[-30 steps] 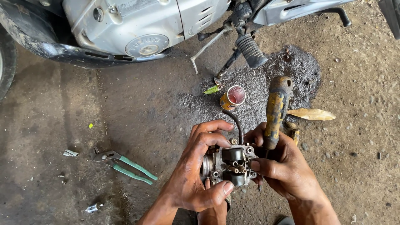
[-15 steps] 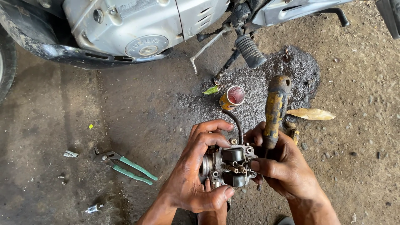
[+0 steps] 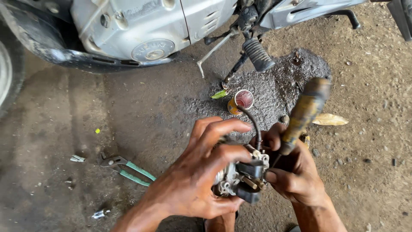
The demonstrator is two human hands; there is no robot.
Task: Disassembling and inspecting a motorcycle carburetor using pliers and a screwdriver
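Grey metal carburettor [image 3: 240, 180] sits clamped in the left hand [image 3: 201, 172] above the oil-stained floor [image 3: 64, 124], while the right hand [image 3: 292, 172], closed on a yellow-handled screwdriver [image 3: 302, 116], works a fitting; steady turning seems needed next.

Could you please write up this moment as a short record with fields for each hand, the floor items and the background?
left hand: wrapped around a small metal carburettor, fingers spread over its top
right hand: steadies the carburettor's other side and grips a worn yellow-handled screwdriver
hose: thin black hose curves up from the carburettor
floor: green-handled pliers, small round tin, dry leaf
background: motorcycle engine, footpeg
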